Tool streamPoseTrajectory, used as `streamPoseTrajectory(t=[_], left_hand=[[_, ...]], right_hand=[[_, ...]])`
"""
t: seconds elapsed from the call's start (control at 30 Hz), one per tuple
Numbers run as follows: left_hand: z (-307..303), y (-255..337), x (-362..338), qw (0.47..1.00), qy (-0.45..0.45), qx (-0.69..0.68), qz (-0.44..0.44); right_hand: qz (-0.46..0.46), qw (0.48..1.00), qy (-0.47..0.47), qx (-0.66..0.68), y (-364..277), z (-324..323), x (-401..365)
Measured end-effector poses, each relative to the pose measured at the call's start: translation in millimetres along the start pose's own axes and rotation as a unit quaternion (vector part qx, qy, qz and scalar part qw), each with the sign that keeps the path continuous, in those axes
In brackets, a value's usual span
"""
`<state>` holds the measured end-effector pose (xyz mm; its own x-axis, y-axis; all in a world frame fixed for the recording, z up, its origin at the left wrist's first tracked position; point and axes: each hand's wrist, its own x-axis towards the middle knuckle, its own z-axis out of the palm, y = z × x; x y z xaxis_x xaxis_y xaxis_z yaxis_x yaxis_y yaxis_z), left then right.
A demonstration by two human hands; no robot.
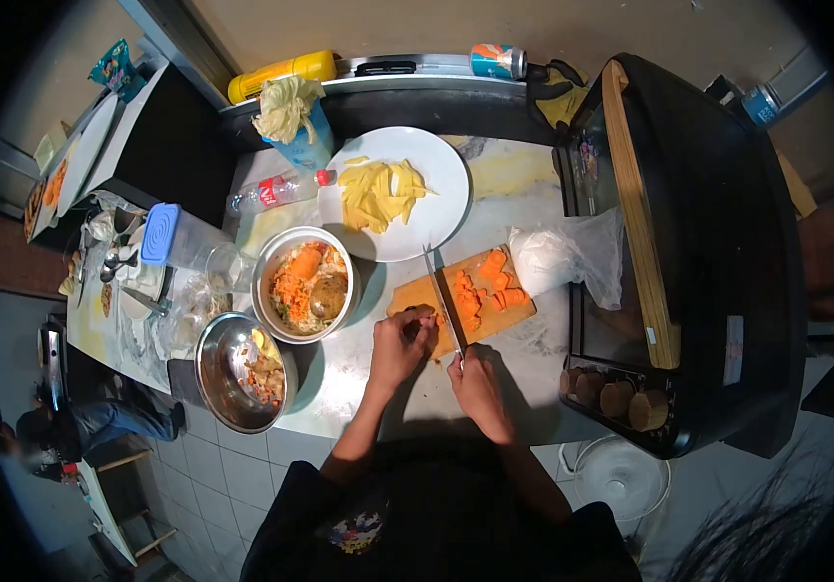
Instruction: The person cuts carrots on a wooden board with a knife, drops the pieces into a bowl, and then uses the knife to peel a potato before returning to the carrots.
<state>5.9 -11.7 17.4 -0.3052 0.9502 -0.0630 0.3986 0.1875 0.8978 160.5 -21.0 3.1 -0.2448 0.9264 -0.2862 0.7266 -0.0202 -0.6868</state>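
My right hand (480, 393) is closed round the handle of a kitchen knife (445, 303), its blade pointing away across a wooden cutting board (421, 295). Left of the blade, my left hand (404, 347) has its fingers pinched together low over the board; what they hold is mostly hidden. Cut orange carrot pieces (469, 299) lie on the board to the right of the knife. Beyond the board stands a white plate (448, 173) with yellow strips (378, 194) on it. A white bowl (263, 291) holds shredded orange food, a whole carrot piece and a brown round item.
A steel bowl (218, 388) with peelings sits at the counter's front left. A plastic bottle (276, 191) lies behind the white bowl. At right are a white-filled plastic bag (548, 260) and a black oven (718, 242). Another person (77, 427) is at far left.
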Motion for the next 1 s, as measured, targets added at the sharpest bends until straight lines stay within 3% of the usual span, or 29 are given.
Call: streamPoseTrajectory(t=[0.1, 0.27, 1.0], left_hand=[[2.3, 1.2, -1.1, 1.000, 0.005, 0.017, -0.018], [3.8, 8.4, 0.2, 0.998, 0.007, 0.041, -0.048], [10.0, 4.5, 1.7, 0.997, 0.014, 0.022, -0.076]], right_hand=[[0.013, 0.999, -0.040, -0.004, 1.5, -0.7, 1.7], [-0.030, 0.999, -0.005, 0.010, 4.5, 3.0, 0.4], [-0.017, 0.999, -0.023, 0.026, 8.9, 1.1, -11.1]])
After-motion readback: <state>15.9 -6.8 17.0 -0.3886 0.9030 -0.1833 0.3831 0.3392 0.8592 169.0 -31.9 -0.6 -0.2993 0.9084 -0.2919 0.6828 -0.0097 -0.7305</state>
